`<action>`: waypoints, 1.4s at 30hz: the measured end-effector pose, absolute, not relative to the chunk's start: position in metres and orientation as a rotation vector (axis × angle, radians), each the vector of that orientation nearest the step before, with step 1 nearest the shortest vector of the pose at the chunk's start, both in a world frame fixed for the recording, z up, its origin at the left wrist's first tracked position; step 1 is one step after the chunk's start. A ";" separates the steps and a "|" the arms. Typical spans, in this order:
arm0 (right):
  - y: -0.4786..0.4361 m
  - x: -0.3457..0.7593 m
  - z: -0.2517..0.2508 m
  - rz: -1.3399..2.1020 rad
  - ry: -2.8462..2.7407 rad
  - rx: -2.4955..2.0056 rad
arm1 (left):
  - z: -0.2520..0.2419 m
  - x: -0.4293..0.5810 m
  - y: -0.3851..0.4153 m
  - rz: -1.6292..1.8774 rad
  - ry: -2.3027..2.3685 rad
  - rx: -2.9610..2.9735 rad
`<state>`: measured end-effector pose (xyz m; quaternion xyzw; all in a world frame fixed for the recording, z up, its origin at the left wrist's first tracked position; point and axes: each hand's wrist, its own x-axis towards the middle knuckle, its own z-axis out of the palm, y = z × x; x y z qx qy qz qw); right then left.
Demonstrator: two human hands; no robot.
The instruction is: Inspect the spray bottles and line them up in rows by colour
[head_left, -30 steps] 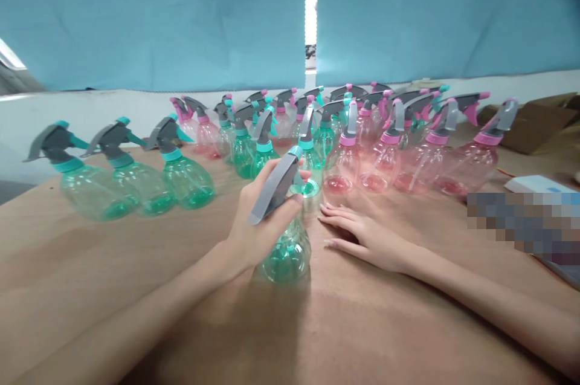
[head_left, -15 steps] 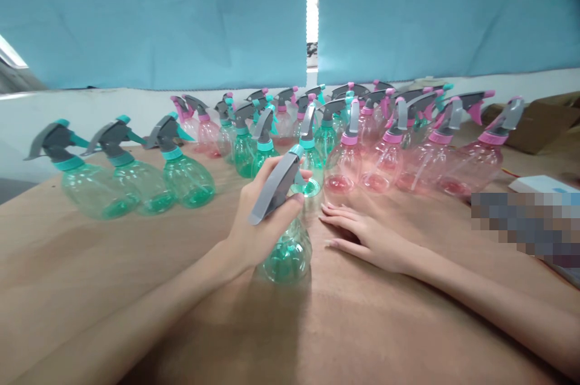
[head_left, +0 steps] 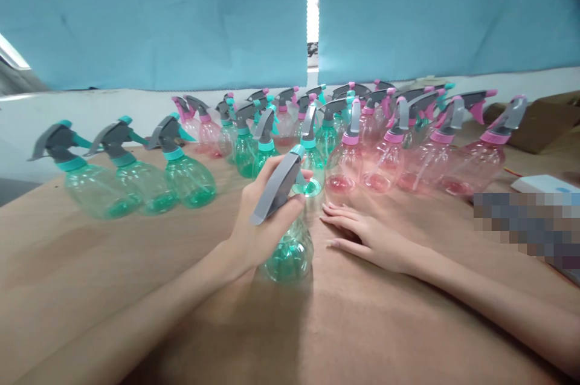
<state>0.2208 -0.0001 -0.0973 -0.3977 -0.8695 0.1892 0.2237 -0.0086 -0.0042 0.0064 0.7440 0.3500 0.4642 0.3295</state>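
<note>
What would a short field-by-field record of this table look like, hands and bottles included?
Left hand: wrapped around the neck of a green spray bottle, standing on the table
Right hand: flat and open on the table beside that bottle
Left row: three green bottles
Behind: mixed green and pink bottles
Backdrop: blue curtain

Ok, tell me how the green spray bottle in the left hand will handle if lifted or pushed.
The green spray bottle looks empty, so probably light. Its see-through plastic wall may flex when squeezed. With the grey trigger head high above a rounded body, a push there would likely tip it.
</note>
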 end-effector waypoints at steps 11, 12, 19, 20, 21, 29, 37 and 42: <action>0.001 0.222 -0.100 0.538 -2.385 -1.096 | 0.010 -0.010 -0.004 1.192 0.877 1.939; 0.001 0.222 -0.099 0.539 -2.386 -1.095 | 0.011 -0.011 -0.003 1.195 0.872 1.938; 0.000 0.222 -0.099 0.535 -2.401 -1.118 | 0.011 -0.012 -0.002 1.176 0.877 1.945; 0.000 0.222 -0.099 0.536 -2.399 -1.117 | 0.012 -0.012 -0.002 1.178 0.881 1.955; 0.000 0.222 -0.099 0.538 -2.394 -1.114 | 0.012 -0.013 -0.002 1.176 0.884 1.964; 0.000 0.222 -0.099 0.537 -2.388 -1.097 | 0.013 -0.012 -0.003 1.174 0.883 1.956; 0.000 0.221 -0.098 0.522 -2.412 -1.126 | 0.008 -0.010 -0.003 1.161 0.900 1.899; 0.001 0.223 -0.100 0.522 -2.419 -1.124 | 0.009 -0.012 -0.001 1.141 0.899 1.926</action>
